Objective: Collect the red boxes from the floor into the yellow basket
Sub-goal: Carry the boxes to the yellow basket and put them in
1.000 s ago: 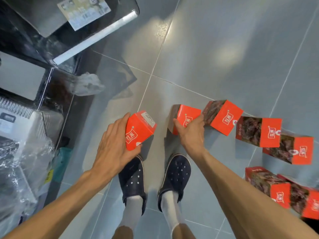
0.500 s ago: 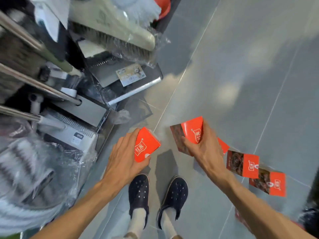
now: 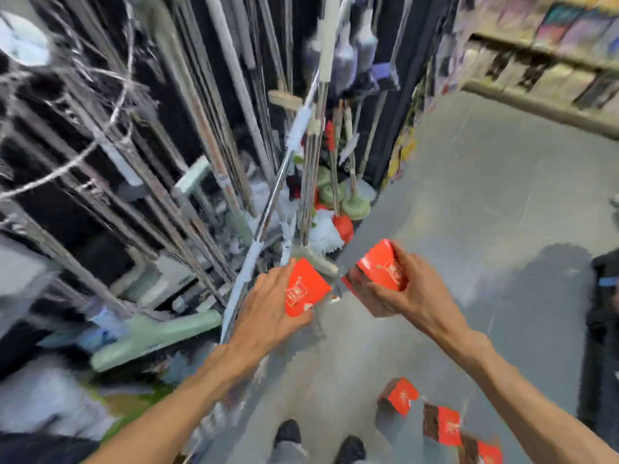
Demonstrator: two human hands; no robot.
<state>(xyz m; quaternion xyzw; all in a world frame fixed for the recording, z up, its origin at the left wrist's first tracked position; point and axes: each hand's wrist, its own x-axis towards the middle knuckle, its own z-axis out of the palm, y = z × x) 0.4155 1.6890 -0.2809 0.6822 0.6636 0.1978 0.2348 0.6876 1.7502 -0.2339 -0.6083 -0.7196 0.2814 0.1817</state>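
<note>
Our left hand [image 3: 268, 313] grips one red box [image 3: 303, 289], our right hand [image 3: 402, 293] another [image 3: 382, 266], both carried above the floor [image 3: 485, 212]. These cartons look light and crushable, so we hold them across flat sides. No basket shows.
</note>
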